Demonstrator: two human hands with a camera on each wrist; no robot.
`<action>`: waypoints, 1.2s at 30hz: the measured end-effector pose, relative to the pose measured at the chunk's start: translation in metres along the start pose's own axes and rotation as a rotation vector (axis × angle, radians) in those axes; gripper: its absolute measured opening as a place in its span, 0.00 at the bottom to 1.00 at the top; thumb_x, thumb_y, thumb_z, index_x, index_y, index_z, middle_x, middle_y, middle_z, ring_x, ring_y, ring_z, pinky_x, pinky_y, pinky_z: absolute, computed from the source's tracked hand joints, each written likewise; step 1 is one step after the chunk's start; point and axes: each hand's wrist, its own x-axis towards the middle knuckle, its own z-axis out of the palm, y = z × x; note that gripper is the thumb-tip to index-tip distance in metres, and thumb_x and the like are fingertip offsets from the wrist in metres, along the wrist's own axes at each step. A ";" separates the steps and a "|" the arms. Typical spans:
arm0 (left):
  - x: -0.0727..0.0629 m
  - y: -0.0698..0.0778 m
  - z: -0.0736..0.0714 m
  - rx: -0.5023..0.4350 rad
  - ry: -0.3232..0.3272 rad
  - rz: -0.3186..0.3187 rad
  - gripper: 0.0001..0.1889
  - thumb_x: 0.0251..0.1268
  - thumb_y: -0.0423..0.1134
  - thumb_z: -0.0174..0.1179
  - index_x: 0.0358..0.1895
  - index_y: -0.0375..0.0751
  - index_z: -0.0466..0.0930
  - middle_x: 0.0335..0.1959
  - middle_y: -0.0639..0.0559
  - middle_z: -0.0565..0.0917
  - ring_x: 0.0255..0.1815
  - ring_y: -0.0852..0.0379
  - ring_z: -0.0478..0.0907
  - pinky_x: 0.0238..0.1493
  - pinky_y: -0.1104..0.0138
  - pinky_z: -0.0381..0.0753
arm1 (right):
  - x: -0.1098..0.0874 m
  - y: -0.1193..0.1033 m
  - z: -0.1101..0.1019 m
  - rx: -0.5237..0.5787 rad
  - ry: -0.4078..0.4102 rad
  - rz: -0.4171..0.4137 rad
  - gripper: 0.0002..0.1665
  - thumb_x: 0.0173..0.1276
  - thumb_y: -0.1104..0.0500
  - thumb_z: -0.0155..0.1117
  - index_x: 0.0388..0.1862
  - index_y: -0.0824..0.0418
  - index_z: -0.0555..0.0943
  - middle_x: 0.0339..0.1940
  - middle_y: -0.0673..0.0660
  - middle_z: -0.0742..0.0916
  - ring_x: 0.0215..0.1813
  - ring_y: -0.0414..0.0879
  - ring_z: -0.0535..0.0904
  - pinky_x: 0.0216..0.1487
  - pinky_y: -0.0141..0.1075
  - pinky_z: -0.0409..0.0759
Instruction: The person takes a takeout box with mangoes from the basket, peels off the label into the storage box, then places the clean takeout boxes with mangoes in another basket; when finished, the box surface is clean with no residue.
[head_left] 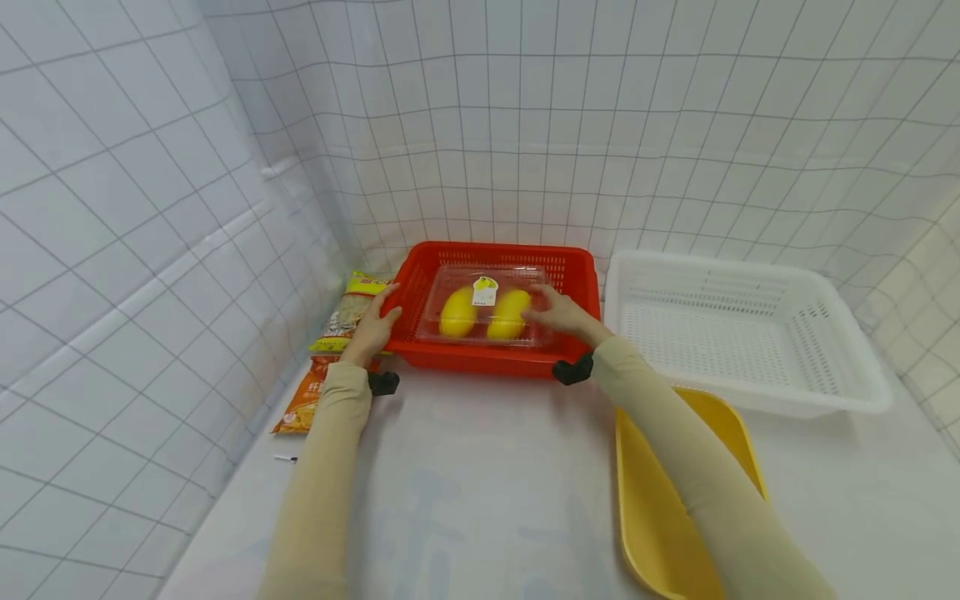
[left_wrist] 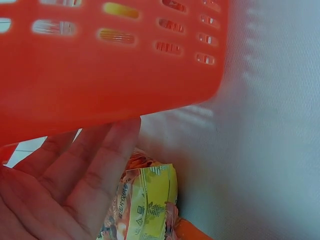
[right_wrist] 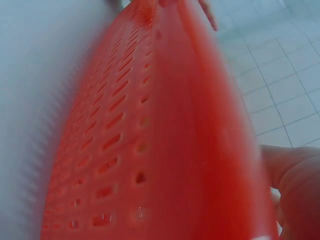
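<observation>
A red perforated basket (head_left: 480, 360) stands at the back of the table. Inside it lies a clear plastic box (head_left: 477, 327) holding two yellow, mango-like fruits (head_left: 458, 313) under a white label (head_left: 484, 292). My left hand (head_left: 372, 327) is at the basket's left side, fingers extended. In the left wrist view its fingertips (left_wrist: 127, 131) come right at the basket's lower edge. My right hand (head_left: 562, 315) reaches over the basket's right rim, fingers spread above the right end of the box. The right wrist view has its thumb (right_wrist: 290, 167) beyond the rim.
Left of the basket lie a yellow snack bag (head_left: 348, 312) and an orange one (head_left: 303, 400). A white perforated basket (head_left: 705, 333) stands at the right, with a yellow tray (head_left: 652, 508) in front, partly under my right forearm. A white gridded sheet hangs behind.
</observation>
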 end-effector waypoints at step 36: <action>-0.001 0.002 0.001 0.014 0.016 -0.001 0.28 0.77 0.39 0.41 0.76 0.56 0.47 0.73 0.39 0.52 0.65 0.40 0.59 0.65 0.47 0.59 | -0.043 -0.006 -0.036 0.151 0.249 -0.049 0.33 0.68 0.50 0.61 0.69 0.53 0.64 0.43 0.66 0.81 0.29 0.54 0.83 0.39 0.43 0.82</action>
